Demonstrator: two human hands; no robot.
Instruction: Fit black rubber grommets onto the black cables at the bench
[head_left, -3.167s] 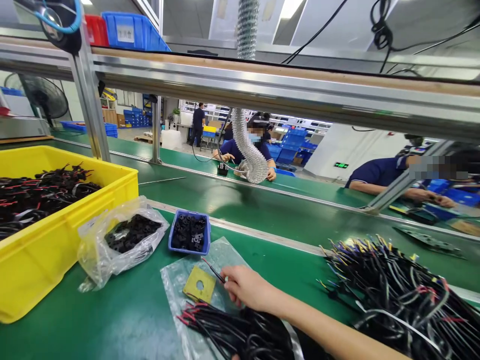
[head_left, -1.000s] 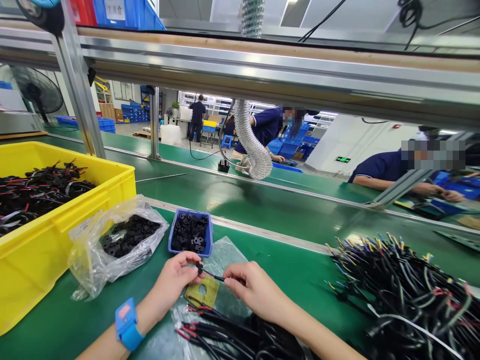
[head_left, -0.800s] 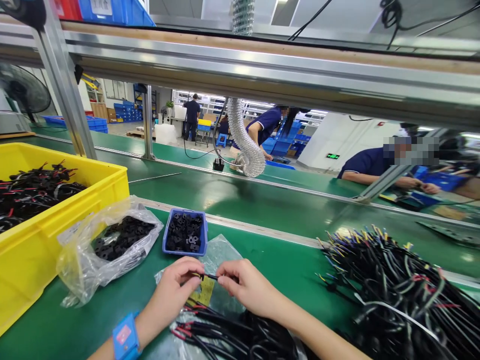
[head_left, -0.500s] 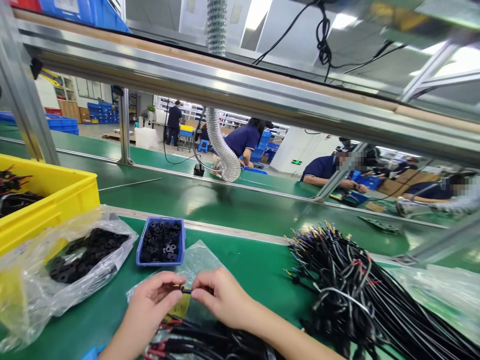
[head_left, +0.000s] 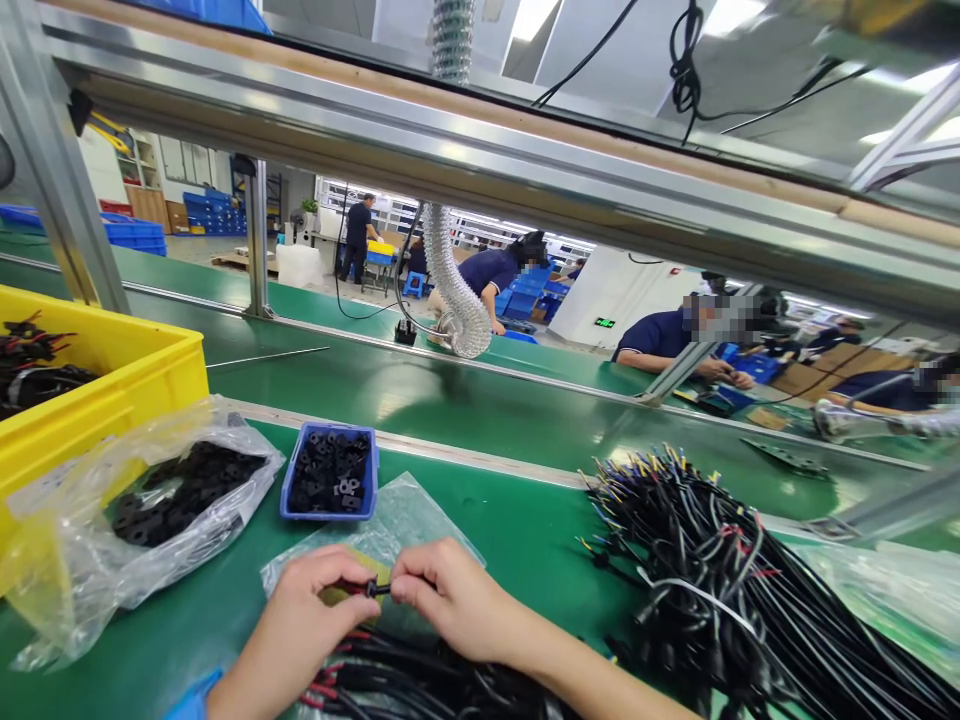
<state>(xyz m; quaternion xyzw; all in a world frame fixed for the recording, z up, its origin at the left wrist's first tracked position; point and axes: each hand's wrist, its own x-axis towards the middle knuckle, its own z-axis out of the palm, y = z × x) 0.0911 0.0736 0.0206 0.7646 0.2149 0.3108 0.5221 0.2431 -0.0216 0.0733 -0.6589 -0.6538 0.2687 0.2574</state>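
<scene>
A short stretch of black cable [head_left: 383, 590] shows between my two hands, just above the green bench. My left hand [head_left: 296, 612] is closed, thumb and fingers pinching the cable's end, where a small black collar-like piece [head_left: 371, 588] sits at the fingertips. On the other side, my right hand [head_left: 461, 600] pinches the same cable, with the other fingers curled in. Under both hands lies a bundle of black cables [head_left: 420, 675] with red wire ends. Behind them, a clear plastic bag [head_left: 412, 515] lies flat near a blue bin [head_left: 328, 518] of small black parts.
An open plastic bag [head_left: 259, 500] of black parts lies at the left, by a yellow crate [head_left: 150, 390] of wires. A tied bundle of black cables [head_left: 697, 560] fills the right. A metal frame [head_left: 487, 130] crosses overhead. Co-workers [head_left: 652, 335] are beyond the bench.
The black collar-like piece on the cable shows more clearly at my left fingertips. Both hands sit slightly lower and further right in view; the camera view has shifted a little.
</scene>
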